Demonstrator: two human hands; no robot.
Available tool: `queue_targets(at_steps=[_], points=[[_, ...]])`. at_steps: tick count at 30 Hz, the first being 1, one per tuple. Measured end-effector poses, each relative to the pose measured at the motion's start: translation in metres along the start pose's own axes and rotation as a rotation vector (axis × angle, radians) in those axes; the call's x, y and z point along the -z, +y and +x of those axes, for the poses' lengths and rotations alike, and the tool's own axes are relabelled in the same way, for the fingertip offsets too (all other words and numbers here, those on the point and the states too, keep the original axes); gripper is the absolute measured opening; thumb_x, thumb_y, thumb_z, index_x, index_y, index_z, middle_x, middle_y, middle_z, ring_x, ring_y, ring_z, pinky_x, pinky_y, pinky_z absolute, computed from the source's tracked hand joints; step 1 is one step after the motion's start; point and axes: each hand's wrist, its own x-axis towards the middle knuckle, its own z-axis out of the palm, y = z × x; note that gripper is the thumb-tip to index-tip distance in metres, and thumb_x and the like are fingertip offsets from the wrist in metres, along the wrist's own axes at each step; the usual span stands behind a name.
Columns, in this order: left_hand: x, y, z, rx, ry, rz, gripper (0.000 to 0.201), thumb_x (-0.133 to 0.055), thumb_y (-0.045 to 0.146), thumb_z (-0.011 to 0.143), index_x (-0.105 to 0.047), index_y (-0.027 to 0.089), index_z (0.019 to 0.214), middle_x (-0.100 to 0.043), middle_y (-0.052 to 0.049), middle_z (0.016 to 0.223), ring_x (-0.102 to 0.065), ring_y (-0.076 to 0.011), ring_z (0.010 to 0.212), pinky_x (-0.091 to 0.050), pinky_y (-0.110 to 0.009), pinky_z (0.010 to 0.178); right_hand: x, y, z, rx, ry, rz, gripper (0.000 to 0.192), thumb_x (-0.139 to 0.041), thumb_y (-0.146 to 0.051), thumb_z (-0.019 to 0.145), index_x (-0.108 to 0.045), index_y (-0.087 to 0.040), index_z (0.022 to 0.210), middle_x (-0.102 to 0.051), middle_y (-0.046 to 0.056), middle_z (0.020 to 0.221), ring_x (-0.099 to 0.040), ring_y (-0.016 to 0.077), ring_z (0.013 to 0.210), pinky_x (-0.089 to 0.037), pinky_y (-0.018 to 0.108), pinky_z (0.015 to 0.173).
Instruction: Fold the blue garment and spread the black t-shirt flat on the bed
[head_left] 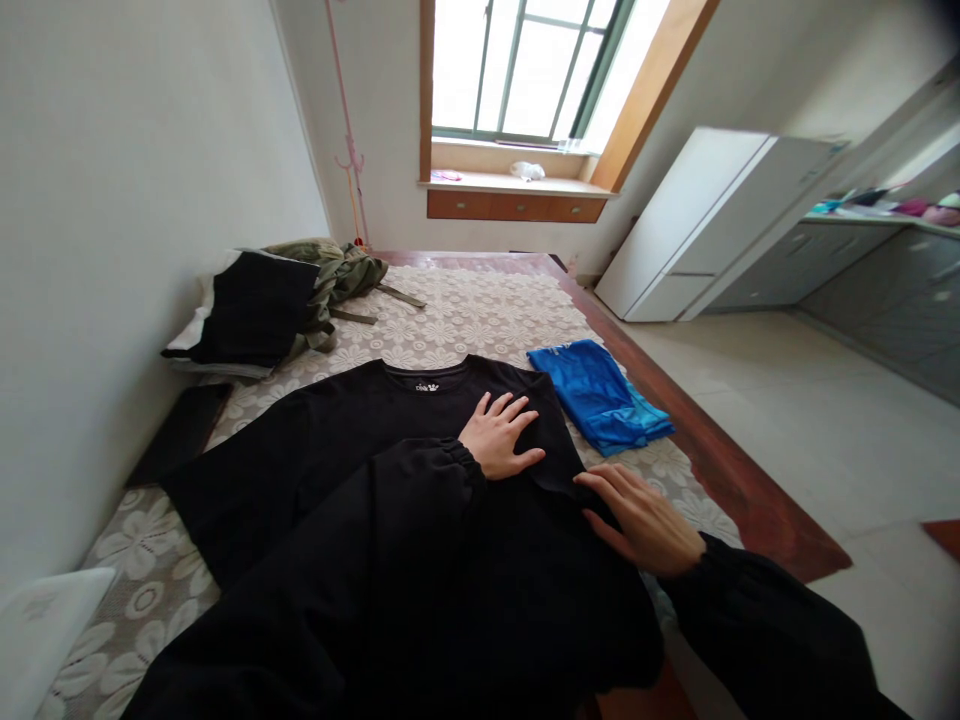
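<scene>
Both hands' fingers lie flat, released, on black sweater near bed edge.

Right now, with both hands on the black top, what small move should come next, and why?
Probably fold the right edge inward: the left hand lies flat on the black top, pinning it, while the right hand touches its edge near the blue garment.
</scene>
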Motion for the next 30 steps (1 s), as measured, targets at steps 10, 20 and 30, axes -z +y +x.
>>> queue_targets(at_steps=[10, 20, 30], points=[[0.0, -0.002, 0.001, -0.005, -0.015, 0.006, 0.071, -0.045, 0.067, 0.095, -0.047, 0.025, 0.152, -0.037, -0.007, 0.167, -0.024, -0.0326, 0.157, -0.015, -0.063, 0.127, 0.006, 0.004, -0.005, -0.473, -0.129, 0.39, 0.023, -0.052, -0.031, 0.09, -0.058, -0.023, 0.111, -0.056, -0.003, 0.071, -0.058, 0.019, 0.064, -0.047, 0.033, 0.061], [-0.001, -0.002, 0.001, -0.006, -0.015, 0.032, 0.073, -0.041, 0.071, 0.095, -0.046, 0.025, 0.153, -0.037, -0.008, 0.167, -0.024, -0.0327, 0.157, -0.015, -0.063, 0.126, 0.013, 0.013, -0.01, -0.558, -0.095, 0.448, 0.013, -0.051, -0.039, 0.094, -0.054, -0.026, 0.096, -0.069, 0.001, 0.078, -0.064, 0.0215, 0.074, -0.048, 0.035, 0.069], [-0.003, -0.003, 0.001, -0.009, -0.02, 0.055, 0.073, -0.04, 0.07, 0.096, -0.046, 0.026, 0.154, -0.036, -0.008, 0.168, -0.023, -0.0327, 0.157, -0.013, -0.063, 0.127, 0.015, 0.016, -0.016, -0.462, -0.181, 0.314, 0.026, -0.046, -0.026, 0.093, -0.045, -0.026, 0.119, -0.056, -0.004, 0.074, -0.059, 0.0191, 0.067, -0.046, 0.034, 0.067]])
